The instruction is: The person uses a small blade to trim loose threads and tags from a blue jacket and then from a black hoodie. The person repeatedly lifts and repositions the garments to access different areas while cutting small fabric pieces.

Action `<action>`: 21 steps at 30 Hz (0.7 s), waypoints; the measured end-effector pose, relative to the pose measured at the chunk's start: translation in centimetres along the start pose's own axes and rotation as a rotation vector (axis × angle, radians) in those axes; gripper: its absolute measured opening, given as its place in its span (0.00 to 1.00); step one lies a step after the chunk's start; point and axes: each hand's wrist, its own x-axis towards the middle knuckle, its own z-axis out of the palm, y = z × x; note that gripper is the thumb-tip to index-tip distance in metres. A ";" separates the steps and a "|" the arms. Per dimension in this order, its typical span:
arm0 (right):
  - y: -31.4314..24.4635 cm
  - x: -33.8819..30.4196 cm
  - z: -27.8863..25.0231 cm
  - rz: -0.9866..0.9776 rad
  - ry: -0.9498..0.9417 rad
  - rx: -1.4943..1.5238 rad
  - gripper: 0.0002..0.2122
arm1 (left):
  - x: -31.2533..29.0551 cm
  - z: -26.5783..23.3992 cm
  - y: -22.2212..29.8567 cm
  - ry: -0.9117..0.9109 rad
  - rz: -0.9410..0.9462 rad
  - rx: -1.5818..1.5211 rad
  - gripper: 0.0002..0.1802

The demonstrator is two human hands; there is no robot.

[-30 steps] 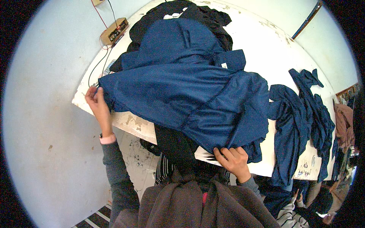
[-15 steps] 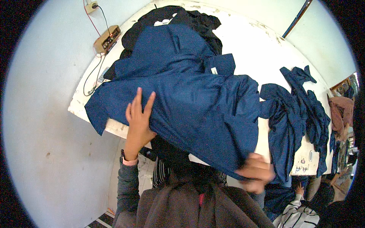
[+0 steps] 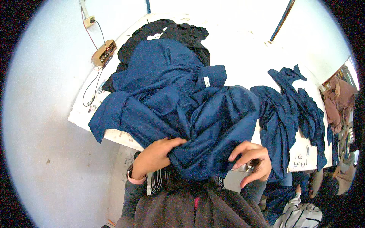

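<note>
A navy-blue shirt-like garment (image 3: 152,110) lies rumpled over the near side of the white table, its lower part drawn over the edge toward me. Near its left lower edge, my left hand (image 3: 154,157) is closed on the cloth, finger and thumb pressed at a fold. My right hand (image 3: 254,161) is beside the right lower edge, fingers curved and apart, with nothing held. A small white label (image 3: 207,81) shows on the folded dark blue piece (image 3: 217,75) behind. Part of the lower cloth falls into shadow against my body.
Black clothing (image 3: 182,34) lies at the back of the white table (image 3: 243,49). More navy garments (image 3: 275,121) hang over its right front edge. At the left, by the wall, are a brown electrical box (image 3: 103,54) with cables and a remote control (image 3: 101,86). Another person's striped sleeve (image 3: 296,212) shows at lower right.
My left hand has moved down and right from lying spread on the cloth to its lower edge. My right hand has let go of the corner. The garment is bunched up and pulled nearer.
</note>
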 end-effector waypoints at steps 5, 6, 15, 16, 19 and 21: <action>2.7 5.6 -2.1 0.349 0.573 -0.168 0.21 | -1.0 0.9 -1.6 -0.102 -0.054 0.189 0.42; 5.1 7.0 -3.2 0.260 0.656 -0.172 0.20 | -1.1 1.3 -2.0 -0.093 -0.061 0.201 0.43; 13.6 14.6 -7.3 0.209 0.663 -0.210 0.14 | -2.8 1.1 -1.4 -0.175 0.003 0.227 0.45; 13.6 14.7 -7.3 0.176 0.679 -0.178 0.12 | -2.9 0.3 -0.7 -0.175 0.014 0.147 0.45; 10.7 15.6 -5.1 0.151 0.632 -0.088 0.09 | -3.4 -1.9 1.0 -0.028 0.112 -0.055 0.39; 8.7 15.9 -3.4 0.167 0.600 0.019 0.09 | -2.9 -2.0 1.4 0.206 0.024 -0.113 0.34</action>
